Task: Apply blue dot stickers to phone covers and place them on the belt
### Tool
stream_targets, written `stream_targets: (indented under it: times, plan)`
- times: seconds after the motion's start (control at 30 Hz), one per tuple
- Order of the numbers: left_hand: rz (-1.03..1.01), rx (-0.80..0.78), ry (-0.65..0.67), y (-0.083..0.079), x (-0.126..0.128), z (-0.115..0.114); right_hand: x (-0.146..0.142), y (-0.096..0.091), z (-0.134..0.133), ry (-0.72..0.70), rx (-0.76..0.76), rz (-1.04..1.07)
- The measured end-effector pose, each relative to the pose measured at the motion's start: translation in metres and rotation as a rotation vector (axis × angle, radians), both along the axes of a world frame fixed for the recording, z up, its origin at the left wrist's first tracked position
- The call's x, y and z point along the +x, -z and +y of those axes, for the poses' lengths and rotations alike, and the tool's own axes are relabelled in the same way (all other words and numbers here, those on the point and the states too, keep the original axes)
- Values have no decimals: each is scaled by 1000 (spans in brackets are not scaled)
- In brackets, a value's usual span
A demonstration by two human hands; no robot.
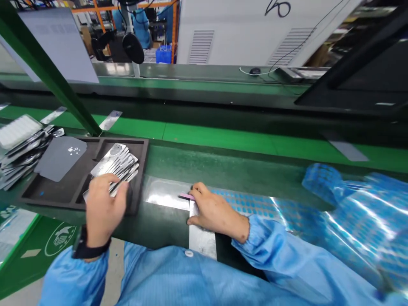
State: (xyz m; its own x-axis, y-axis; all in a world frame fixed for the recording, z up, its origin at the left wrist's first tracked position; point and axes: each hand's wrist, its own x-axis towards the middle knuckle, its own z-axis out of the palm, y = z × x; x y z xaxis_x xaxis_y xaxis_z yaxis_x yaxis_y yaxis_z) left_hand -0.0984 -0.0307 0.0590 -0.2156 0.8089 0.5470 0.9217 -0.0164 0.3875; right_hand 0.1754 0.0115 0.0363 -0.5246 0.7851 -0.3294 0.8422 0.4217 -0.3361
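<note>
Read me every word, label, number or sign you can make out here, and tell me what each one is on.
"40", or something like it: black handwritten marking on the white cabinet, cut off at the top edge, so the reading is uncertain.
Round logo on the green bench mat: drawn in white, its lettering too small to read.
No other legible text.

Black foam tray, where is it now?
In the head view, the black foam tray sits left on the green bench, beneath the left hand, with metal plates in its image-right compartment.
</note>
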Motion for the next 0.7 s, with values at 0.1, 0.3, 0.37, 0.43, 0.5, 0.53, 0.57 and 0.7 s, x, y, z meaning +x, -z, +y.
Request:
stream_targets:
  times: [0.1, 0.3, 0.37, 0.43, 0.5, 0.53, 0.57, 0.7]
  plan:
    - [-4, -132, -189, -10, -38, 12, 2, -5, 6, 40, -38, 13]
    - [29, -471, -295, -6, -76, 44, 9, -9, 5, 76, -51, -14]
    - [15, -575, -268, -1, -77, 51, 10, -8, 2, 87, -27, -57]
    - [-17, -666, -239, 4, -75, 57, 11, -9, 3, 79, -48, -64]
    - [-32, -722, -215, 7, -74, 64, 15, -16, 13, 48, -85, -28]
    - [-27, -737, -209, 8, -75, 68, 17, -21, 23, 19, -115, 4]
    - [-18, -747, -213, 8, -76, 73, 20, -29, 37, -12, -140, 46]
    - [2, -762, -233, 4, -85, 95, 23, -70, 123, -45, -74, 221]
